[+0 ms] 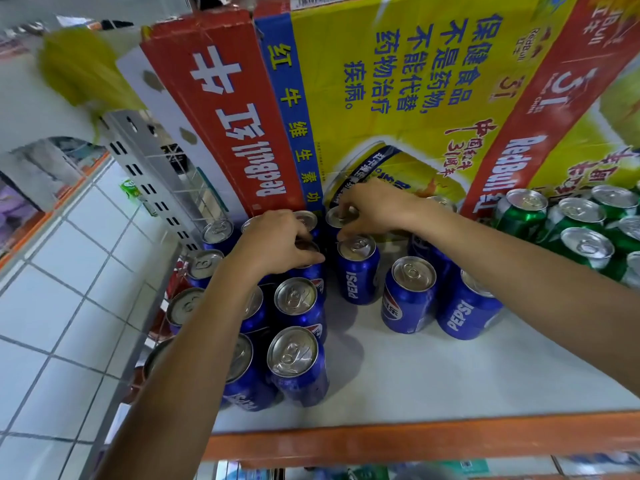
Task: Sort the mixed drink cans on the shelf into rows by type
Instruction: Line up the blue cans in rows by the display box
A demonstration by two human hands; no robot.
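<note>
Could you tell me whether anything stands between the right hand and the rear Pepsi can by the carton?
Nothing visible does: the right hand pinches the top of that Pepsi can, with the Red Bull carton right behind it.

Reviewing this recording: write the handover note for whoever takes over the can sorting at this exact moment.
Left hand: grips the top of a Pepsi can in the left block.
Right hand: fingers on the top of the rear Pepsi can, by the Red Bull carton.
Done: Pepsi at left in packed rows, green cans grouped at right.
Left: the loose Pepsi cans mid-shelf probably need lining up with the block.
</note>
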